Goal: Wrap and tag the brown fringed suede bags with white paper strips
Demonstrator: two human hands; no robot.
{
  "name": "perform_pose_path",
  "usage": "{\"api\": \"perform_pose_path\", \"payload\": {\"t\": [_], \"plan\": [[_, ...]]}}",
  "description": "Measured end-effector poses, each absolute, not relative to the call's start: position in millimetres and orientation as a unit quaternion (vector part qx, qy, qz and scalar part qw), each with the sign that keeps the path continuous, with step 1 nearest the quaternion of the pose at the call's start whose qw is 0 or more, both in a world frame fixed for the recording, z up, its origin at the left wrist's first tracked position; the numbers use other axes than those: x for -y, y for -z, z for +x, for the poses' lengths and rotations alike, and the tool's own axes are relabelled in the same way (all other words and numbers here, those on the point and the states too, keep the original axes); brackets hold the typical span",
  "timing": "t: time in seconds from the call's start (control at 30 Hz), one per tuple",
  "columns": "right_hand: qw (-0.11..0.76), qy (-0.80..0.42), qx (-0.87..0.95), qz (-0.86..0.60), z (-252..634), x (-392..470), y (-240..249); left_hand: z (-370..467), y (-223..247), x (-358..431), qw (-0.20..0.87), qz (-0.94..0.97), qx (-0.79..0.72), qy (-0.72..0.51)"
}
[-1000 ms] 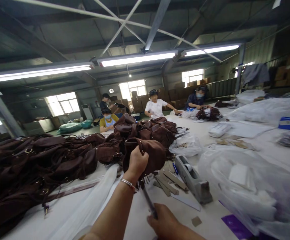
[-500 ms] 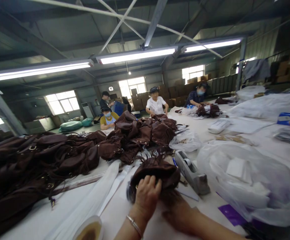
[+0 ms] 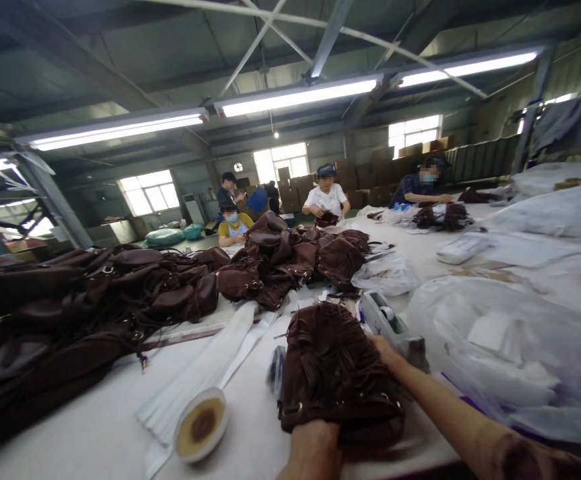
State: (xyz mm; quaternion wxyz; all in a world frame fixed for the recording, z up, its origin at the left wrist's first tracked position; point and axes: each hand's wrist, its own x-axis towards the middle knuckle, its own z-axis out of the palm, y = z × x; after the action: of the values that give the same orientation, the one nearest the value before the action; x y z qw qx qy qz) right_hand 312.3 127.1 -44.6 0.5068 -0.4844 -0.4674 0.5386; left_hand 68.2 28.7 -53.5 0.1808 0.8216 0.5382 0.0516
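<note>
A dark brown fringed bag (image 3: 333, 363) lies in front of me on the white table, its eyeleted mouth facing me. My left hand (image 3: 315, 441) reaches into that mouth; its fingers are hidden inside. At the bag's right edge, my right hand (image 3: 384, 352) grips the side by the fringe, fingertips out of sight behind it. Just beyond the right hand stands a grey tape dispenser (image 3: 387, 320). Part of a dark grey-blue item (image 3: 275, 370) shows beside the bag's left edge.
Brown bags are heaped at left (image 3: 95, 307) and centre (image 3: 295, 257). A shallow bowl with yellow-brown contents (image 3: 201, 425) sits near white strips (image 3: 210, 357). At right lies a large clear plastic bag with white pieces (image 3: 500, 353). Several co-workers are across the table.
The bag has turned so its fringed face is up and its mouth is toward me. My left hand went from its top edge into the mouth; my right hand moved up its right side.
</note>
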Motion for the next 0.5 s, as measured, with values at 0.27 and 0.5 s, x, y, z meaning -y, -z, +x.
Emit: {"api": "perform_pose_path", "payload": {"t": [0.27, 0.5], "plan": [[0.490, -0.671, 0.376, -0.410, 306.9, -31.3, 40.2, 75.4, 78.2, -3.7, 0.054, 0.824, -0.564, -0.029], [0.572, -0.608, 0.393, -0.386, 263.2, -68.9, 12.0, 63.6, 84.4, 1.1, -0.108, 0.825, -0.516, -0.202]]}}
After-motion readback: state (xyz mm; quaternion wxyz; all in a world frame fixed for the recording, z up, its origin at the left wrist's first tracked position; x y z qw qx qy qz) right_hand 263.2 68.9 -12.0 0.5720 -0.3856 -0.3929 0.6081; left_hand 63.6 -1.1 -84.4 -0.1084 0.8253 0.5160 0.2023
